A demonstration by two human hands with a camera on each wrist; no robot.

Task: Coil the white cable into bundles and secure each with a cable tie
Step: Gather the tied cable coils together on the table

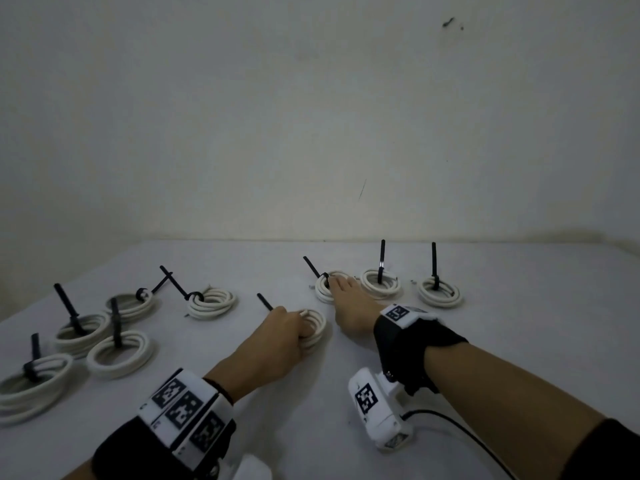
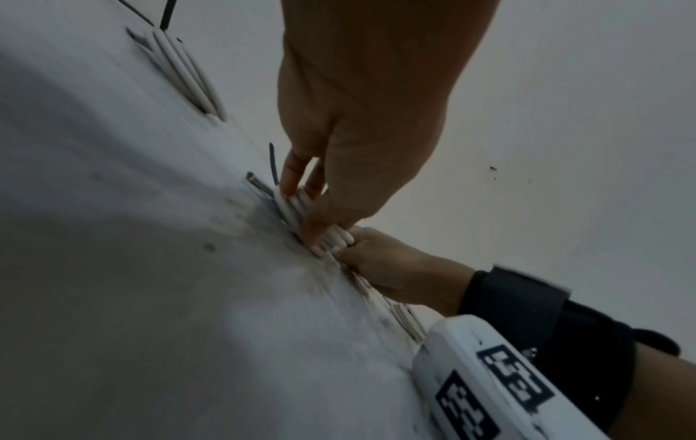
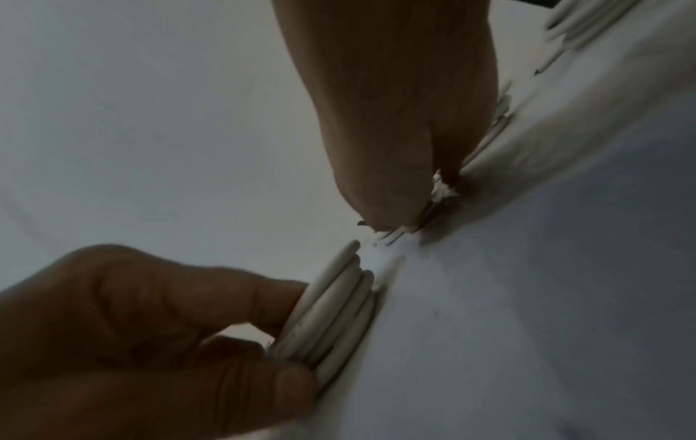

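White cable bundles point(image 1: 119, 353) lie flat on the table — each coiled, black cable ties point(image 1: 433, 261) sticking upward.

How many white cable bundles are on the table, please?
9. Five at left, one under each of the hands, two at right.

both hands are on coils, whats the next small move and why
Probably slide the coil the left hand grips toward the tied coils on the left: its black tie already sticks out. The right hand rests flat on a tied bundle.
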